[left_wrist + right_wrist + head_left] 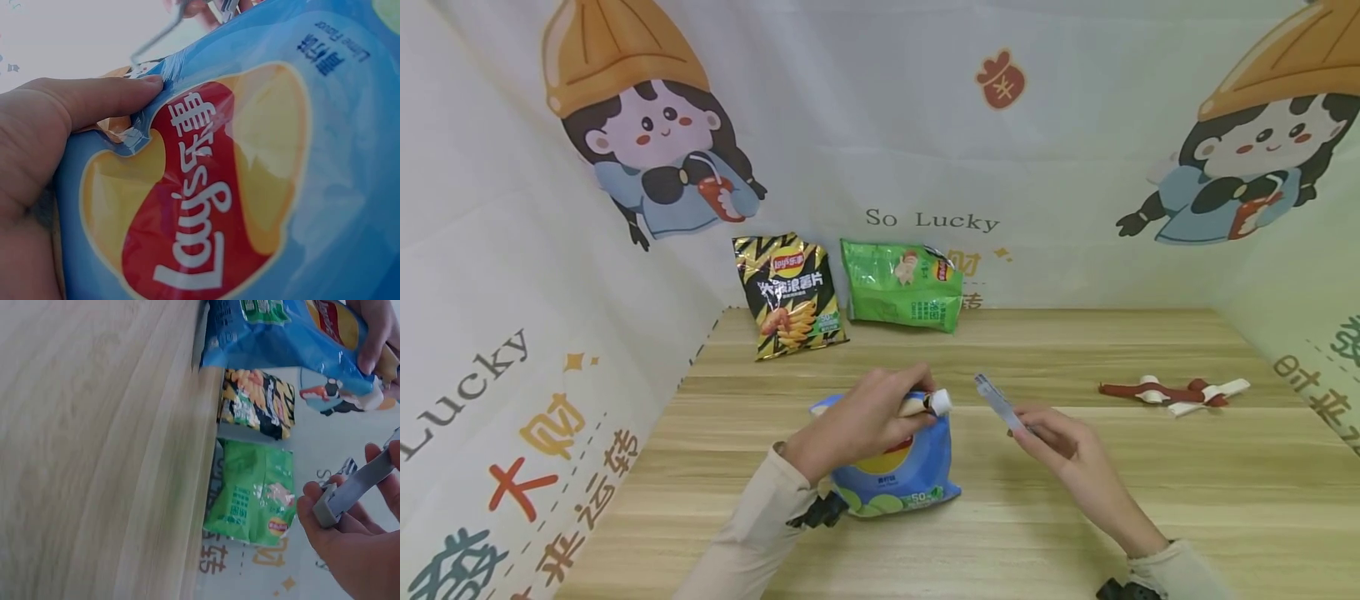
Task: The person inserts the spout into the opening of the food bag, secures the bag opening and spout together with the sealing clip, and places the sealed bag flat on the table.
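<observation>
My left hand (861, 425) grips the top edge of a blue Lay's lime chip bag (925, 467), its thumb (119, 97) pressed on the front of the film near the fold. Along that top edge, under the fingers, lies a tan tube-like piece (913, 407) with a white end (940, 402). To the right of the bag, apart from it, my right hand (1071, 450) pinches a slim grey sealing clip (359, 486) between thumb and fingers. The clip's far end points up and left toward the bag.
A black-and-yellow chip bag (793, 296) and a green chip bag (902, 287) lean against the back cloth. Red and white clips (1195, 392) lie in a pile at the right of the wooden table (1037, 533). Printed cloth walls (1075, 167) enclose the sides.
</observation>
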{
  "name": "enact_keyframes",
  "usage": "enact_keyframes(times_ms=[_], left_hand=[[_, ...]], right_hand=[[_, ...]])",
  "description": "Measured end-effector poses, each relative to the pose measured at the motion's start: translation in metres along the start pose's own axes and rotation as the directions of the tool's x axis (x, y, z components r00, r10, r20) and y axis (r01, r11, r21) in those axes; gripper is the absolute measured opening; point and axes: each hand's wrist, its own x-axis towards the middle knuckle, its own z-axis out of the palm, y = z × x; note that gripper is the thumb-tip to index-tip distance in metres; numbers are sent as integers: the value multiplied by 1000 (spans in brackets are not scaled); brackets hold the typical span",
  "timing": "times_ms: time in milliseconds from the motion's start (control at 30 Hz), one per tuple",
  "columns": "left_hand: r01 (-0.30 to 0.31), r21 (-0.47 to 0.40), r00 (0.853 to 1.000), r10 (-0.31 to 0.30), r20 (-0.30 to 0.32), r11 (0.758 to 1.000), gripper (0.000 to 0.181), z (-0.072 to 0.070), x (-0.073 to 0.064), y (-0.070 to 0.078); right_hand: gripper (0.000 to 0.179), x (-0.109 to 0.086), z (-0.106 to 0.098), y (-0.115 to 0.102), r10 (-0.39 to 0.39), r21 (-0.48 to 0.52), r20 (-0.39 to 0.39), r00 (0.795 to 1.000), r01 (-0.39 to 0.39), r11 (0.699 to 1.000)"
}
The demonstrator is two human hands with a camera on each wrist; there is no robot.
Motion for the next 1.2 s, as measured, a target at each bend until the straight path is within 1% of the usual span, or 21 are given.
enact_keyframes(times_ms=[67,200,367,500,633,800,833,900,967,1067,1133,1200], left_hand=[[5,0,1000,-5,0,1000,19,0,0,0],[13,-3,1000,-13,3,1000,18,-1,1,-1],[6,-28,1000,-6,4,1000,16,0,1,0],[-6,-32,1000,6,-2,999,16,0,1,1],[-3,-28,1000,3,-17,1000,17,0,0,3],[2,5,997,-2,-78,1000,18,-1,1,3],[4,14,996,-3,-89,1000,19,-1,1,3],[7,28,994,-4,-105,1000,20,-1,1,3],[3,34,994,1,-112,999,20,-2,1,3],[-8,46,993,13,-114,999,21,-2,2,3],[-17,65,993,24,-112,998,22,-1,1,3],[-16,83,994,25,-106,996,23,-1,1,4]], right_hand=[[17,1,6,-2,-22,33,43,999,21,999],[16,5,18,-8,-43,76,125,991,33,997],[15,14,33,-11,-49,76,171,984,37,996],[13,21,43,-12,-70,74,171,983,58,996],[10,28,51,-14,-103,100,142,985,89,991],[11,35,56,-18,-111,161,91,990,95,982],[11,36,56,-19,-107,178,85,991,91,980],[17,37,57,-21,-77,236,82,994,56,970],[29,38,58,-22,-38,303,79,996,12,953],[46,39,59,-21,41,395,74,996,-67,916],[54,39,60,-19,73,414,70,995,-96,905],[61,39,61,-16,90,432,73,993,-113,895]])
